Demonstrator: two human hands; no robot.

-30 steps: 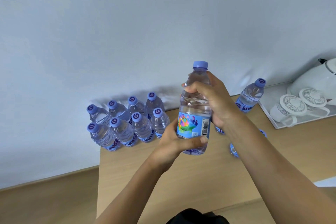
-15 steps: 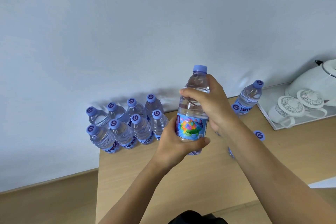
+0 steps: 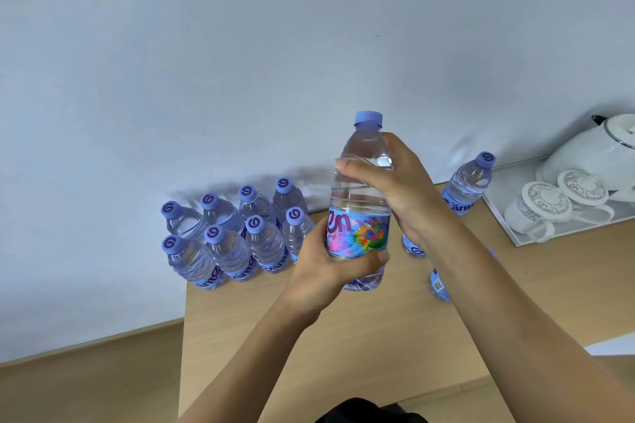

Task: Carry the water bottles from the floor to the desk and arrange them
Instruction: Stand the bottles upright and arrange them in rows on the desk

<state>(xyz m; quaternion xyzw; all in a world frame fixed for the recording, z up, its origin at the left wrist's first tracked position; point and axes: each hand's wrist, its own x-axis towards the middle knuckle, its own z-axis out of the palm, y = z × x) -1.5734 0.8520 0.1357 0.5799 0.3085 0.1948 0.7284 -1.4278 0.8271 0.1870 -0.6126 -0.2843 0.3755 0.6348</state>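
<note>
Both hands (image 3: 330, 264) around upright bottle (image 3: 359, 203).

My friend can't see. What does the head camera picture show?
Two hands, the left hand low and the right hand high, hold a water bottle upright above a wooden desk, with eight standing bottles grouped at its back-left corner.

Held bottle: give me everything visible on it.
The held bottle is clear ribbed plastic, full of water as far as can be seen, with a periwinkle screw cap still on. A blue label with purple lettering and a rainbow splash wraps its lower half. It stands upright in the air above the desk, not touching it. The left hand grips the label band and base from the left; the right hand wraps the shoulder from the right, fingers across the front.
</note>
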